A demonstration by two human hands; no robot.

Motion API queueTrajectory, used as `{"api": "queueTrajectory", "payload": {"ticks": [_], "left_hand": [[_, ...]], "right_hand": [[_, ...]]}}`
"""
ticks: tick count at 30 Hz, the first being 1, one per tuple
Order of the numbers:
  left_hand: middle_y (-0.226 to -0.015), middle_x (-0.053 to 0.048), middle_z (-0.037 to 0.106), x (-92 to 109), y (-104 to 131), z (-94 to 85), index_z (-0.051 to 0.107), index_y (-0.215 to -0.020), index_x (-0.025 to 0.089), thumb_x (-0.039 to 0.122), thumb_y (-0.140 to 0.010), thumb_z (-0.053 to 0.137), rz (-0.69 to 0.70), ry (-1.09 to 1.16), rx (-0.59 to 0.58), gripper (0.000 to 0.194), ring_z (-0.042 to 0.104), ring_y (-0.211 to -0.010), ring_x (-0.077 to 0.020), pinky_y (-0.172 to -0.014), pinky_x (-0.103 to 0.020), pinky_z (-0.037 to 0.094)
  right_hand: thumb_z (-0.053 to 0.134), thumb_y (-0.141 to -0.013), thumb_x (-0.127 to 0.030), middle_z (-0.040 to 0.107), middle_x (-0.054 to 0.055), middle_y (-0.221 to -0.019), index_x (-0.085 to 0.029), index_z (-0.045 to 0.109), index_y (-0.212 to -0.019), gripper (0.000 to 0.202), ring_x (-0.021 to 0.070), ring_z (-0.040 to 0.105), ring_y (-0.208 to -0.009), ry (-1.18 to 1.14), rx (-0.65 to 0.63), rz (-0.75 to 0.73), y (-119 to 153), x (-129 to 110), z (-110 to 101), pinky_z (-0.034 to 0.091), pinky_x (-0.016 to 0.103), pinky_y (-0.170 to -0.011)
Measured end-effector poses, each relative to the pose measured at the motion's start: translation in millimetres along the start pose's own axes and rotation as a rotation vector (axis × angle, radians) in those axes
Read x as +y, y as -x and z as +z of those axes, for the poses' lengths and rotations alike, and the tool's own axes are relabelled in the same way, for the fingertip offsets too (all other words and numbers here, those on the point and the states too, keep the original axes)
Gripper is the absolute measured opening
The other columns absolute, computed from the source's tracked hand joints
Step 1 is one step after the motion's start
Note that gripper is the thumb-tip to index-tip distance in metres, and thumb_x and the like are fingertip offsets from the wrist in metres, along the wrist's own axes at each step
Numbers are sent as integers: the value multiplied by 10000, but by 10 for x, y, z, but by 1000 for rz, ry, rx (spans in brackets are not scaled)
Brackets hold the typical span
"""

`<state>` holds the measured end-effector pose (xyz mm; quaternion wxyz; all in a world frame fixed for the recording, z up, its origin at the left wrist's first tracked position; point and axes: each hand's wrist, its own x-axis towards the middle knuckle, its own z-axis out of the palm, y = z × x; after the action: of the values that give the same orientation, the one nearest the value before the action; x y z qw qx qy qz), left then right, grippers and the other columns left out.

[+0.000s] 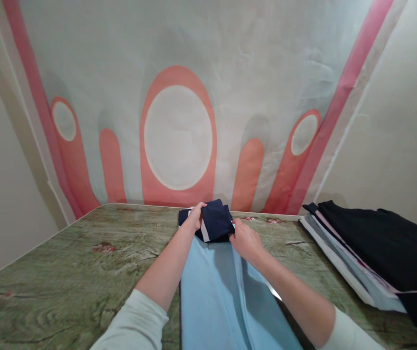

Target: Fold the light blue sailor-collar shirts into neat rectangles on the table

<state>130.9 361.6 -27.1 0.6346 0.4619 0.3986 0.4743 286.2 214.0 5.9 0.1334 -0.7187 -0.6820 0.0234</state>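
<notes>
A light blue garment (208, 291) lies lengthwise on the table in front of me, its far end topped by a folded navy part (216, 221) with a white stripe. My left hand (196, 217) is closed on the left side of the navy fabric, thumb on top. At the right edge of the same fabric, my right hand (245, 239) pinches a corner, with its fingertips partly hidden. Both forearms reach over the light blue cloth. Whether the navy part is sewn to the blue cloth or a separate piece, I cannot tell.
On the right of the wood-patterned table (95, 282) sits a stack of folded clothes (376, 248), black on top with grey, white and pink layers below. Behind the table's far edge stands a wall with a pink and white printed backdrop (267, 63).
</notes>
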Motion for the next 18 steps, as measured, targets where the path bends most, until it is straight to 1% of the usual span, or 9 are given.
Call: {"api": "queueTrajectory", "payload": {"ticks": [3,6,9,11,13,15,18], "left_hand": [[-695,-48,660,-111,-36,-30,577,-774,148,228,-669,570,103,-161,125,132,634,-721,-198,-706,-308,487],[-765,-34,653,-125,-73,-42,572,-832,150,189,-666,583,203,-329,234,171,616,-784,-178,-745,-286,467],[-873,-48,641,-47,-117,-58,553,-898,153,199,-714,555,276,-483,323,190,597,-862,-170,-788,-279,447],[-946,-62,624,7,-124,-95,539,-919,160,198,-735,542,301,-590,377,188,574,-933,-181,-839,-295,422],[-1001,-74,603,36,-94,-154,533,-920,168,184,-727,556,311,-698,416,195,544,-999,-204,-890,-325,385],[-1045,-95,580,36,-30,-214,532,-921,170,173,-699,590,310,-793,430,230,521,-1038,-235,-914,-353,359],[-1149,-132,519,24,96,-253,521,-981,172,184,-665,639,314,-917,432,338,476,-1104,-281,-938,-391,325]], "right_hand": [[418,-787,-122,605,128,-1037,-162,442,-1140,356,247,613,-893,11,-6,-15,24,-33,33,409,323,-717],[425,-799,-126,589,139,-1084,-149,423,-1195,397,235,589,-958,-51,-24,-47,42,-70,92,399,308,-758],[455,-826,-222,586,127,-1110,-138,411,-1236,421,206,573,-980,-184,-48,-116,48,-97,147,389,271,-771],[481,-829,-314,612,111,-1062,-133,436,-1230,442,192,580,-937,-253,-70,-155,32,-92,182,388,254,-749],[476,-836,-369,648,89,-958,-136,509,-1165,405,182,591,-870,-299,-91,-176,-8,-56,217,387,245,-718],[432,-860,-386,668,69,-847,-142,602,-1025,340,172,599,-799,-350,-97,-188,-70,16,250,385,237,-681],[391,-874,-370,668,56,-734,-141,650,-831,348,160,598,-707,-407,-74,-188,-178,166,291,379,226,-617]]}}
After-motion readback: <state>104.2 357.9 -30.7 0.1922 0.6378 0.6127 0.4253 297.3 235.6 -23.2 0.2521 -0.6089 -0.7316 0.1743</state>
